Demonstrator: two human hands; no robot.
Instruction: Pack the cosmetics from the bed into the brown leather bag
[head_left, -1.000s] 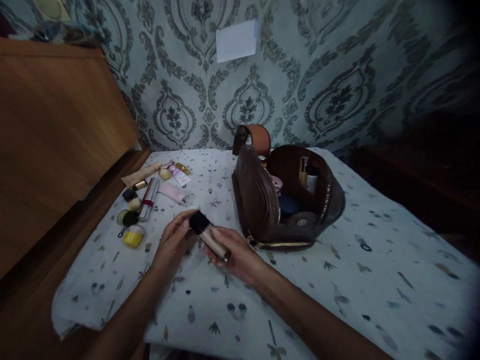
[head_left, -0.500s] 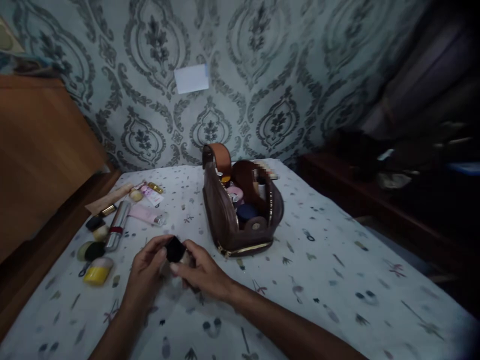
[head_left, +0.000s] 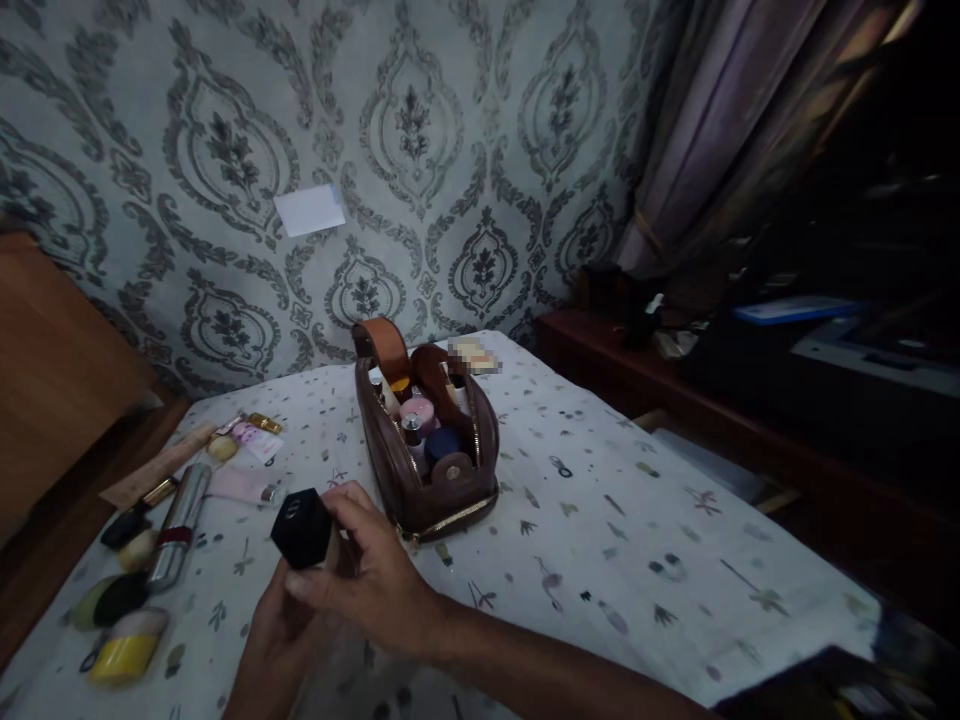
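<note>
A small cosmetic bottle (head_left: 302,530) with a faceted black cap is tilted toward me, its paler body mostly hidden by my fingers. My right hand (head_left: 386,575) is closed around its side, with the thumb across the front. Below it, my left hand (head_left: 279,625) is wrapped about the lower part. Just beyond my hands stands a brown makeup bag (head_left: 442,505), unzipped wide. Inside are a pink round jar (head_left: 417,413), a dark blue round container (head_left: 442,445), a silver-capped bottle (head_left: 412,430) and other cosmetics.
Left on the patterned sheet lie a silver cylinder (head_left: 180,525), a yellow-based jar (head_left: 127,655), a green-and-black item (head_left: 111,600), a pink tube (head_left: 236,485) and several small cosmetics. A wooden cabinet (head_left: 67,380) borders the left. A dark red ledge (head_left: 592,365) runs along the right.
My view has swung right, so the bag and cosmetics sit further left. The bottle has come nearer to me, its cap turned more toward the camera. Both hands keep hold of it.
</note>
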